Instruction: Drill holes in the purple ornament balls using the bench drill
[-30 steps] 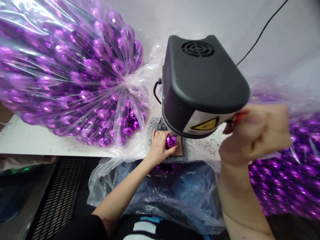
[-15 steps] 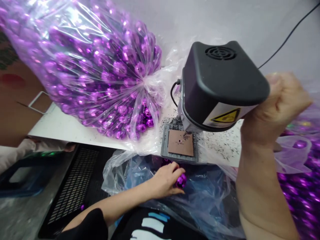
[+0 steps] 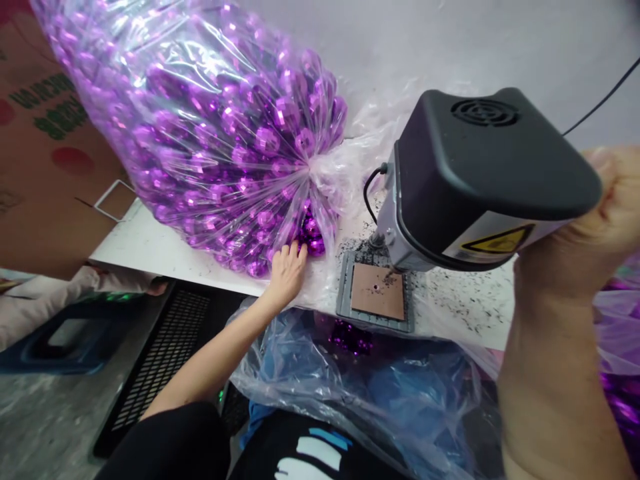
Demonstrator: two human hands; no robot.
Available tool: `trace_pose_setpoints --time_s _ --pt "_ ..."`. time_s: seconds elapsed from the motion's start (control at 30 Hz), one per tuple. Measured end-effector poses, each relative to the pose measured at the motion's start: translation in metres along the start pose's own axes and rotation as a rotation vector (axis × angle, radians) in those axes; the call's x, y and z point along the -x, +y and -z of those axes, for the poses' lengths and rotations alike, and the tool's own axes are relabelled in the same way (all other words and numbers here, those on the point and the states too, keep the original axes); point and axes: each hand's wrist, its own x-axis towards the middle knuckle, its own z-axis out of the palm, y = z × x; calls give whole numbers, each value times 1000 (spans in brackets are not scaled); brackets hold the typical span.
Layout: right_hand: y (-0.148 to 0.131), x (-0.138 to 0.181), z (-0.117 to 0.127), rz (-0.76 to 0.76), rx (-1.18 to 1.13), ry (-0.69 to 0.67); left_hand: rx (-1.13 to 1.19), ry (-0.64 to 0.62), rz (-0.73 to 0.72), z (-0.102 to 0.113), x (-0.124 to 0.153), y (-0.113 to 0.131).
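Observation:
My left hand (image 3: 286, 270) reaches to the mouth of a big clear plastic bag (image 3: 200, 127) full of shiny purple faceted balls; its fingers touch the balls (image 3: 311, 237) at the opening, and I cannot tell whether it holds one. My right hand (image 3: 595, 233) is clenched in a fist at the right side of a black bench drill press (image 3: 480, 167), probably on its lever, which is hidden. The brown pad (image 3: 377, 300) under the drill bit is bare, with a small hole in it.
A clear bag (image 3: 360, 380) hangs below the white table's (image 3: 150, 250) front edge with a few purple balls (image 3: 350, 337) inside. Black shavings dust the table around the pad. More purple balls lie at the far right (image 3: 620, 393). A cardboard box (image 3: 45, 147) stands at left.
My left hand took a purple ball off the pad, dropped it into the bag below the table, then moved up left to the big bag's opening. My right fist rose beside the press.

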Motion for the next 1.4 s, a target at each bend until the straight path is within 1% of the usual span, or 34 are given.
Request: trace_pose_setpoints --time_s 0.07,0.1,0.17,0.23,0.3,0.37,0.4,0.47,0.6,0.7,0.8,0.87,0.93,1.0,1.03,1.17,1.33,1.4 --pt "3 -1 0 11 -20 -4 -38 -28 3 -7 -9 -5" --pt "4 -2 0 14 -27 -10 -7 -28 -1 -6 -10 -6" --pt "4 -2 1 8 -43 -30 171 21 -24 2 -6 -7" --pt "4 -3 1 -12 -60 -49 497 131 -44 14 5 -5" --pt "2 -3 1 -17 -64 -47 903 227 -15 25 20 0" --pt "1 -3 0 -13 -50 -29 1253 229 64 31 34 8" --pt "1 -3 0 -10 -43 -19 1377 196 102 33 39 13" --pt "1 -3 -1 -7 -38 -18 1532 82 132 33 47 24" --pt "3 -3 0 3 -68 -50 1693 -201 112 27 56 45" --pt "5 -4 0 7 -98 -46 1797 -386 177 20 62 60" --pt "5 -4 -1 6 -102 -39 1899 -502 288 15 64 69" --pt "4 -4 -1 -2 -90 -45 1962 -555 329 15 62 71" --pt "3 -4 -2 -3 -94 -40 1991 -593 329 18 59 70" --pt "1 -4 -2 0 -105 -38 1926 -592 300 21 54 70" --pt "1 -4 -2 -1 -109 -37 1860 -560 278 22 52 70" --pt "-1 -4 -2 -2 -114 -42 1544 -360 165 17 40 78" --pt "-8 -5 0 -32 -90 -69 1114 -257 -42 9 21 87" --pt "-10 -5 0 -41 -93 -77 1001 -219 -131 7 15 90"
